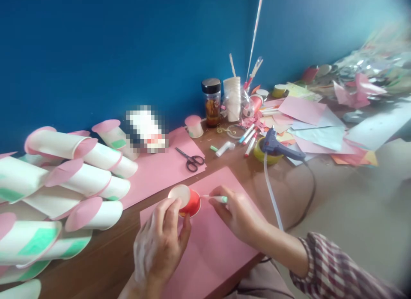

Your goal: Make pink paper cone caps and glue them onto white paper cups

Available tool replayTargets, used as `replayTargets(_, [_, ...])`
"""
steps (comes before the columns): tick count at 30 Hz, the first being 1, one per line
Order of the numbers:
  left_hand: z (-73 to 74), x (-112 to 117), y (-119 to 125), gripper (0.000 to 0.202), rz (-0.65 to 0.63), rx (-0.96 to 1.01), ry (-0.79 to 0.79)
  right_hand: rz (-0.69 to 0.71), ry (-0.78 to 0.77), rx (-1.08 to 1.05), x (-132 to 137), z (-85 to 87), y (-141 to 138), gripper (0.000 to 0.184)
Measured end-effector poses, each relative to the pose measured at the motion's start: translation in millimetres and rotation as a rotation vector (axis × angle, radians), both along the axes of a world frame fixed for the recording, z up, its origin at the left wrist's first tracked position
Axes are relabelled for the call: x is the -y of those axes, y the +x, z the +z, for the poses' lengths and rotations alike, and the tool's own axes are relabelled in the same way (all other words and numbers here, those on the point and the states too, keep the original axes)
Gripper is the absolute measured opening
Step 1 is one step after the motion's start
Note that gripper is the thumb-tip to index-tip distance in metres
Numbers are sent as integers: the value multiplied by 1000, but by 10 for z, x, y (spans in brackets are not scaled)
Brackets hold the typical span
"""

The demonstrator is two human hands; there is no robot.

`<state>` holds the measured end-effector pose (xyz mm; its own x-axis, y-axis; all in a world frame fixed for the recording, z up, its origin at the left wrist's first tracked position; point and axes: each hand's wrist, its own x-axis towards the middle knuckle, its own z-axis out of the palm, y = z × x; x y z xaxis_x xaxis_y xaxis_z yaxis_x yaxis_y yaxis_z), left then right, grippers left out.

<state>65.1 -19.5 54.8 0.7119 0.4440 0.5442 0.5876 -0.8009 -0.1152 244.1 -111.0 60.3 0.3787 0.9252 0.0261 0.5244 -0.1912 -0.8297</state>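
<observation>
My left hand [163, 234] grips a red paper cup [194, 203], which rests on a pink paper sheet [205, 252], its pale round end turned up and to the left. In my right hand [234, 209] is a marker [220, 199] with a light green end, pinched between thumb and fingers. The marker's tip points left at the cup's edge; whether it touches the cup or the sheet I cannot tell. Black-handled scissors [193, 162] lie beyond the cup on another pink sheet [154, 172].
White paper cups [93, 174] with pink discs are piled at the left. A glue gun [279, 145] rests on a yellow tape roll [261, 155], its cord trailing down. Behind stand a dark-lidded jar [212, 104] and stacked cups [233, 97]. Paper scraps [317, 132] cover the right side.
</observation>
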Motion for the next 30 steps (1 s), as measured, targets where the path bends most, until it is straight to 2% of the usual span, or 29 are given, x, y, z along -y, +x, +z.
replayTargets(13, [159,-18,-51,22,24,-94,-84,-75,81,94,207,-154,-295,13])
replayTargets(30, [185,8,-54,22,54,-124,-130,-79,81,90,340,-155,-451,13])
